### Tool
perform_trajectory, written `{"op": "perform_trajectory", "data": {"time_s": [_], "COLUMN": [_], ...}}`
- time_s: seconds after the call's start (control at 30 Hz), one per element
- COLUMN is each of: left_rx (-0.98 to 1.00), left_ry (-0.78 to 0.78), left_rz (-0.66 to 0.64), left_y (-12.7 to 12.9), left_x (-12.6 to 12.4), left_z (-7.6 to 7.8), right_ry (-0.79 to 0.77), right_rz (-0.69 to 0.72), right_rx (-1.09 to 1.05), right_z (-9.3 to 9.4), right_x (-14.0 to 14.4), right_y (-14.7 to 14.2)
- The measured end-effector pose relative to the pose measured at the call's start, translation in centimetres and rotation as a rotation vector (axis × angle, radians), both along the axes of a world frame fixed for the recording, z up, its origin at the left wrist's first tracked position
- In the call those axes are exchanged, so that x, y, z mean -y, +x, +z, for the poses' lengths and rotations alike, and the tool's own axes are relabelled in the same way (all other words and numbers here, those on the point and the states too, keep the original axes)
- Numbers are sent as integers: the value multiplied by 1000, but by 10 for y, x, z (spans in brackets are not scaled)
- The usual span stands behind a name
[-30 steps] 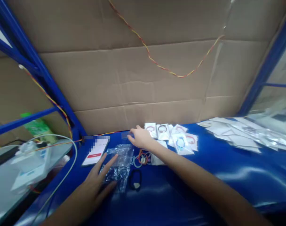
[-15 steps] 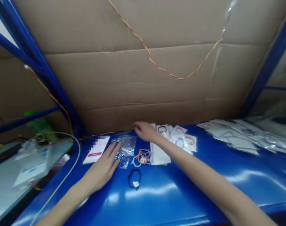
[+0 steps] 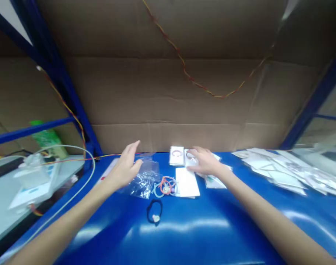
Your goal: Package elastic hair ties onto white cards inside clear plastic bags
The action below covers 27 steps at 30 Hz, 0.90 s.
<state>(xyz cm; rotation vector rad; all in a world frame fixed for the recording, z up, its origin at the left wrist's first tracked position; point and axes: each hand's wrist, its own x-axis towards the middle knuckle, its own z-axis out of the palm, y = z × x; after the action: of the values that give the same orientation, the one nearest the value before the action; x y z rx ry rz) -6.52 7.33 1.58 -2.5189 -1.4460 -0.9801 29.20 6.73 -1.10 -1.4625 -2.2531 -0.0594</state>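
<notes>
Plastic bags [image 3: 146,180] crinkled left of white cards [image 3: 186,183]; behind them, one packet [image 3: 177,159] held a looped bracelet [image 3: 176,151]. My left hand [image 3: 126,166] spread empty; right hand [image 3: 205,162] loose, perhaps touching another packet [image 3: 188,161].

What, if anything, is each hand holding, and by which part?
The left hand is open near the clear bags, holding nothing visible. The right hand is at the bagged cards; whether it grips one cannot be told.
</notes>
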Motion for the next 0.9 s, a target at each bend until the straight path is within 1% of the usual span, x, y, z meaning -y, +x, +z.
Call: {"op": "perform_trajectory", "data": {"time_s": [0.03,0.1,0.17,0.23,0.33,0.43,0.6,0.7,0.8,0.9], "left_rx": [13,-3,-17,-32,-43,-48,-56,-39,-19,-6], "left_ry": [39,60,84,168,295,355,340,316,309,305], "left_rz": [-54,-112,-165,-203,-221,-243,-269,-279,-282,-308], "left_y": [11,29,40,41,36,31,33,35,36,38], "left_x": [0,3,8,13,20,26,30,31,31,32], "left_z": [-1,-6,-11,-15,-18,-19,-23,-26,-29,-31], "right_ry": [-4,-14,-20,-17,1,14,84,142,159,151], "right_rz": [-3,-3,1,-1,-13,-15,-40,-46,-28,-14], "right_rx": [6,10,5,-10,-54,-123,-312,-451,-589,-730], "right_z": [-2,-4,-6,-9,-11,-14,-17,-14,-6,10], "right_x": [-2,-6,-8,-9,-12,-16,-25,-29,-27,-14], "right_y": [3,10,16,20,23,23,20,20,21,18]}}
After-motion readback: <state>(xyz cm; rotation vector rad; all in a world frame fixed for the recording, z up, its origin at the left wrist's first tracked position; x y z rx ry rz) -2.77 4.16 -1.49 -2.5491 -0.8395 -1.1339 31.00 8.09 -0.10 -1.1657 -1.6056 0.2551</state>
